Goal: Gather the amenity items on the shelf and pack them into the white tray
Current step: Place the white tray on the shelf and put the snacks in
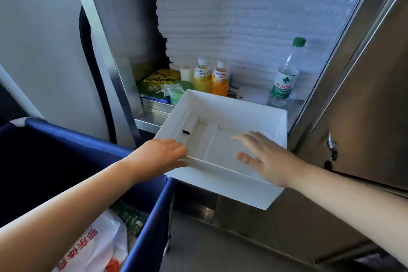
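Two hands: left hand (164, 154) grips white tray (223, 104) corner, right hand (266, 159) hovers spread.

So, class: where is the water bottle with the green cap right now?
The water bottle stands upright at the right end of the metal shelf, against the stacked white towels, just behind the white tray's far right corner.

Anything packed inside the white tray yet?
No items show in the white tray: only its own raised dividers and a small dark slot. The right hand hovers open over it, hiding part of the floor; the left hand grips its near-left rim.
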`<state>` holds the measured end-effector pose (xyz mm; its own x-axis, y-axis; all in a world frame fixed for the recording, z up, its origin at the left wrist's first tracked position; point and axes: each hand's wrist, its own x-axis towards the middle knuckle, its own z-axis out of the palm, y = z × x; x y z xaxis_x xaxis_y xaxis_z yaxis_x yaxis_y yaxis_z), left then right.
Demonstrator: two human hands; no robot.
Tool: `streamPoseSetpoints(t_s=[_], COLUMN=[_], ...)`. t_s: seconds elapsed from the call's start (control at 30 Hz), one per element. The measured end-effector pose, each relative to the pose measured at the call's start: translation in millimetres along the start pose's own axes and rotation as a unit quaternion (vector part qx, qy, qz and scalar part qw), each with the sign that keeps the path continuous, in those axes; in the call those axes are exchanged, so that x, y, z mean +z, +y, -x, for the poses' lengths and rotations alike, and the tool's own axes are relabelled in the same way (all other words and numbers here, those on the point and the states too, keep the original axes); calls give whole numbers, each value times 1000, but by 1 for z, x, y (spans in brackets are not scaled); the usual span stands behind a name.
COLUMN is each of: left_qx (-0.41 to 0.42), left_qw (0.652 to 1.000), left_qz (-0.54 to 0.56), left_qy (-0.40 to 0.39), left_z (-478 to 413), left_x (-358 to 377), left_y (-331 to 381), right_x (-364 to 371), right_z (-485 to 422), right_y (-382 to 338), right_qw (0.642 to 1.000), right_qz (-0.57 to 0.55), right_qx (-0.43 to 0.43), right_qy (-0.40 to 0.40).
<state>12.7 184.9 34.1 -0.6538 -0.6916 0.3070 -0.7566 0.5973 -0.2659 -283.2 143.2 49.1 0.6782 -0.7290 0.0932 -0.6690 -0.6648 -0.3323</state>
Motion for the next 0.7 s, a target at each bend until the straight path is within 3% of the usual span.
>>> streamPoseSetpoints(t_s=[0.07, 0.17, 0.23, 0.33, 0.47, 0.53, 0.6, 0.7], left_qx=[12, 26, 32, 30, -48, -64, -87, -125], left_qw=[1000, 999, 998, 997, 967, 959, 973, 987], left_qz=[16, 40, 56, 74, 231, 272, 214, 96], left_qy=[9, 23, 25, -3, -94, -41, -7, -44], left_z=[1, 4, 6, 3, -12, -31, -60, -107], left_x=[3, 5, 6, 4, -6, -7, 0, 21], left_y=[-2, -5, -6, -9, -23, -35, -51, -73], right_x=[-2, -6, -2, 5, 5, 4, 3, 0], right_z=[-35, -77, -86, -88, -88, -88, -90, -91], right_y=[10, 36, 53, 65, 66, 66, 67, 66], right_qw=[991, 961, 952, 947, 949, 950, 953, 957], right_qz=[117, 227, 240, 262, 258, 250, 238, 224], right_qx=[35, 150, 192, 184, 179, 185, 187, 185], right_qy=[52, 37, 10, 20, 21, 6, -6, -14])
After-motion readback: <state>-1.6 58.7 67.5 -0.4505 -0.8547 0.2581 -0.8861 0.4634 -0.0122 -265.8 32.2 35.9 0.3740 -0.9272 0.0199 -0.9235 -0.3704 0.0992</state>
